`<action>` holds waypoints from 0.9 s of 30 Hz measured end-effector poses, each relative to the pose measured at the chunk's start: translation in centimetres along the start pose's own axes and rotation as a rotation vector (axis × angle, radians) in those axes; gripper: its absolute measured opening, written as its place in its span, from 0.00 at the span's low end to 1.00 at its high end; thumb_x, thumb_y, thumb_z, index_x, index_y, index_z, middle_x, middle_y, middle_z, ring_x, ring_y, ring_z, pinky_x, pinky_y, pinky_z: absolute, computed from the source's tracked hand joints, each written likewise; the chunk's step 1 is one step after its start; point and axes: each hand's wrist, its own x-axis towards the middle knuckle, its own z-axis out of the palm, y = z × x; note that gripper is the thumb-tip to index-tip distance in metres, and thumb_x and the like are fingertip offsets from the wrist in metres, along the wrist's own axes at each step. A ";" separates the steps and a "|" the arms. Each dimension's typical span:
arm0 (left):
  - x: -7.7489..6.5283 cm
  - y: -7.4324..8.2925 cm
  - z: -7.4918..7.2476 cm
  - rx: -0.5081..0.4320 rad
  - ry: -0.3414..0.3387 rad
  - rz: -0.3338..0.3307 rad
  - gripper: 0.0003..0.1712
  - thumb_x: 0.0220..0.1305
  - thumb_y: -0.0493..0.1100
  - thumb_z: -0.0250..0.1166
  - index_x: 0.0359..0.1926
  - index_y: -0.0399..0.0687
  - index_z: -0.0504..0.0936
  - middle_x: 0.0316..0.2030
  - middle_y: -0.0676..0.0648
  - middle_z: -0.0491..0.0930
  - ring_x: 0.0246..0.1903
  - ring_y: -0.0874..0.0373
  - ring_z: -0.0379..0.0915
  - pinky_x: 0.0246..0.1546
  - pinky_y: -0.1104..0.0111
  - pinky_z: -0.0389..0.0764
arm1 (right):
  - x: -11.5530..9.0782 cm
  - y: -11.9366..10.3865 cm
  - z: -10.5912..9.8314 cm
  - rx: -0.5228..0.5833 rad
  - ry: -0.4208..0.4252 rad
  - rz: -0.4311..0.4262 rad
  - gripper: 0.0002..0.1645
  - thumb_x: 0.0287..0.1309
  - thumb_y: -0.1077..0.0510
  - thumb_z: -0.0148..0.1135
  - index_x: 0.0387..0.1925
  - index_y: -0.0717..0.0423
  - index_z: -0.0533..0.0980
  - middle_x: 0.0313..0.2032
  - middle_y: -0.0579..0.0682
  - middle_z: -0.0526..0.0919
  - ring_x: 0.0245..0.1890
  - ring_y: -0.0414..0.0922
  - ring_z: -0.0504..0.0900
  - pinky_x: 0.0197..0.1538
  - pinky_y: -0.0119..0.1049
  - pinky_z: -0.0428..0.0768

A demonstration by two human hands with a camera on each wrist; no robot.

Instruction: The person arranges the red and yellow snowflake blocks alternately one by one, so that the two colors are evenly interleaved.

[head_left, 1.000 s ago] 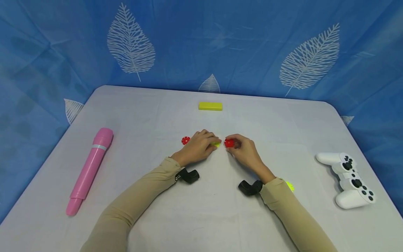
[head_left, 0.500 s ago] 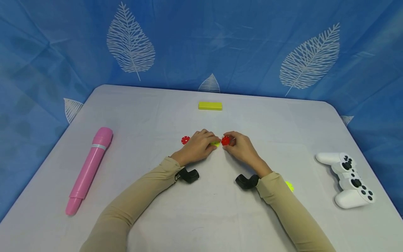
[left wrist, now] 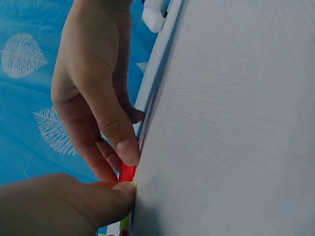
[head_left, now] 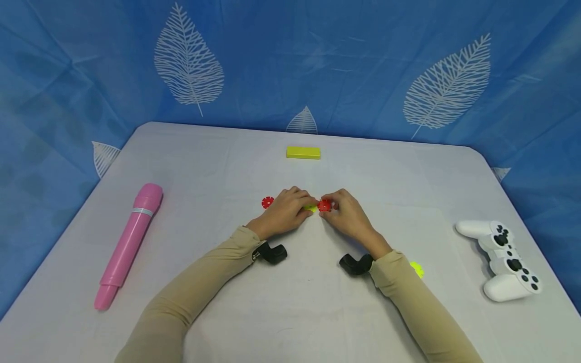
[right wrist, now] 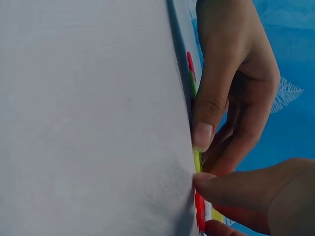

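Observation:
In the head view my left hand (head_left: pixel 286 209) pinches a yellow notched disc (head_left: pixel 311 207) down on the white table. My right hand (head_left: pixel 351 214) holds a red notched disc (head_left: pixel 324 205) between thumb and fingers, right beside the yellow one. Their rims meet or nearly meet; whether they interlock I cannot tell. Another red notched disc (head_left: pixel 268 202) lies left of my left hand. The right wrist view shows a green piece (right wrist: pixel 192 83) between that red disc and my left thumb; the hand hides how they join.
A yellow block (head_left: pixel 303 153) lies behind the hands. To the left is a pink stick-shaped object (head_left: pixel 129 247); to the right, a white game controller (head_left: pixel 499 259). Another yellow disc (head_left: pixel 416 269) sits beside my right sleeve. A blue leaf-patterned cloth (head_left: pixel 290 60) hangs behind the table.
My right hand has moved a little left, bringing its red disc from a gap away up against the yellow disc. My left hand has stayed in place.

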 end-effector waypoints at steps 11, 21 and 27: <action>0.0 -0.1 0.0 -0.008 0.013 0.009 0.16 0.60 0.44 0.60 0.50 0.50 0.79 0.44 0.51 0.79 0.45 0.56 0.69 0.45 0.62 0.71 | -0.4 -0.3 0.2 -0.024 0.033 -0.037 0.22 0.51 0.57 0.64 0.49 0.58 0.75 0.40 0.56 0.76 0.33 0.46 0.72 0.35 0.35 0.68; 0.0 0.0 -0.1 -0.005 0.006 0.009 0.17 0.60 0.44 0.60 0.51 0.50 0.78 0.44 0.51 0.79 0.45 0.55 0.69 0.45 0.62 0.70 | -0.4 -0.3 0.1 0.006 0.048 -0.041 0.23 0.50 0.58 0.65 0.50 0.59 0.74 0.42 0.58 0.76 0.34 0.46 0.73 0.36 0.36 0.70; 0.1 0.0 0.0 -0.003 0.002 0.002 0.17 0.60 0.44 0.60 0.51 0.51 0.78 0.44 0.51 0.79 0.45 0.56 0.69 0.46 0.63 0.70 | -1.3 0.2 -0.9 0.010 0.035 0.000 0.25 0.50 0.57 0.64 0.51 0.58 0.73 0.43 0.57 0.76 0.35 0.47 0.73 0.37 0.37 0.72</action>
